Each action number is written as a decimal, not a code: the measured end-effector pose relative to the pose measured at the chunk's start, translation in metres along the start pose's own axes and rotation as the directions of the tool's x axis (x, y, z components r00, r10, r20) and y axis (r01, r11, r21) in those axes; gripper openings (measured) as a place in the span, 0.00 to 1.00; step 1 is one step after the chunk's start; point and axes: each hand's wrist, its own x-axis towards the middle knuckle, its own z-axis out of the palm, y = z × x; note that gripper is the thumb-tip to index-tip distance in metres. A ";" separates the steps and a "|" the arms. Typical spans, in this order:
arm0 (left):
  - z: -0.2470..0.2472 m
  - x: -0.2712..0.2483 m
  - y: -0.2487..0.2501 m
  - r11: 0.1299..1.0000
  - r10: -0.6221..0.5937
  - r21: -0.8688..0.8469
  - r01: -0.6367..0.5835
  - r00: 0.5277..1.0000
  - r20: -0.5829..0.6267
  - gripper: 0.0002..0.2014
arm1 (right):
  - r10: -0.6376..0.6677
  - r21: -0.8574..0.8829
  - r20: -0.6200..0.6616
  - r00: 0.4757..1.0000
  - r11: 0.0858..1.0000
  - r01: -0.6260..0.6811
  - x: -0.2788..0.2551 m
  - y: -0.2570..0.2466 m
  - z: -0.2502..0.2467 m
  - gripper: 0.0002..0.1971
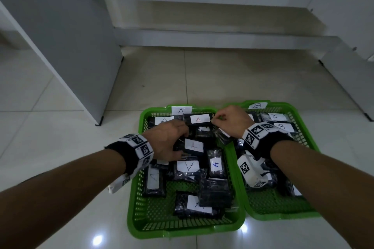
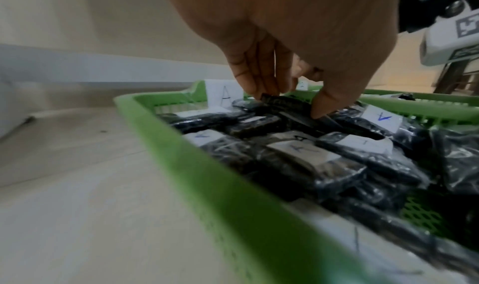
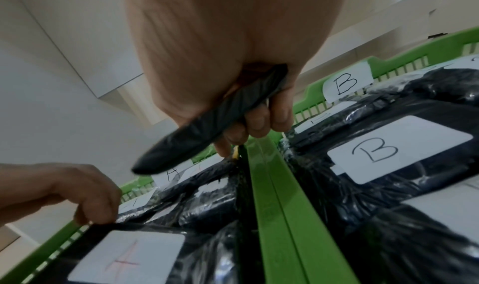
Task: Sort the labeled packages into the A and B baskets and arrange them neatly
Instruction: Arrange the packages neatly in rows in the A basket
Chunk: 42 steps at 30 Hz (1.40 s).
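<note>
Both hands worked in the green perforated plastic A basket point(image 1: 139, 204): the left hand point(image 1: 169, 141) pinched a black film-wrapped package point(image 2: 285, 106) near its far wall, the right hand point(image 1: 230, 122) gripped another black package point(image 3: 207, 124) edgewise; they looked light, soft, slippery, best held by the edges

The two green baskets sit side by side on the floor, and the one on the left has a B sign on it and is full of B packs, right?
Not quite. The left basket carries an A sign, and its packs are labeled A. The B sign is on the right basket. The head view shows this. The rest is right: both are green and sit side by side on the floor.
</note>
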 end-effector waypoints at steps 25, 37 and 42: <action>-0.002 -0.032 -0.044 0.982 -0.149 0.110 0.152 0.988 -0.041 0.24 | 0.084 0.285 0.066 0.994 0.953 -0.100 0.007 -0.016 0.022 0.10; -0.002 -0.030 -0.042 0.985 -0.158 0.061 0.164 0.983 -0.098 0.24 | 0.345 0.654 -0.044 0.938 0.719 -0.234 0.014 -0.012 -0.027 0.12; -0.006 -0.028 -0.036 0.992 -0.126 -0.019 0.125 0.961 -0.247 0.23 | 0.299 0.615 0.097 0.949 0.732 -0.293 -0.001 -0.019 -0.013 0.08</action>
